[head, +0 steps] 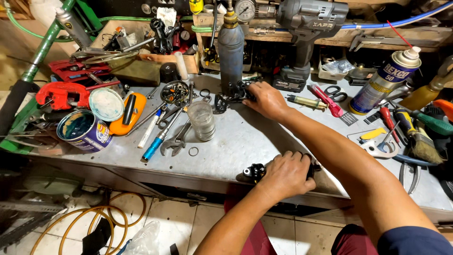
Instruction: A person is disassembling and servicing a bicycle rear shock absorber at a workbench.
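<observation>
Left hand (284, 174) is down at the near edge of the grey metal tabletop (236, 141), its grip closed over a black metal part (255, 172). That part looks dark and glossy, with a round shiny end poking out to the left of the knuckles and a bit more showing past the hand on the other side; the middle is hidden under the fingers.

Right hand (266, 100) is stretched far forward, fingers curled onto a black mechanism with a small toothed wheel (231, 97). The grip is wrapped on it, though how tight I cannot tell. It looks skeletal, black, with a cog-like wheel at its left end, and it lies on the tabletop.

Just behind that grip stands a tall blue-grey cylinder (230, 52). Left of it, a clear plastic cup (202, 120), then wrenches (174, 137) and a blue-handled tool (155, 146). To the right of the reaching arm, a spray can (384, 80) and a paintbrush (420, 139). A grey power tool (306, 28) stands behind.
</observation>
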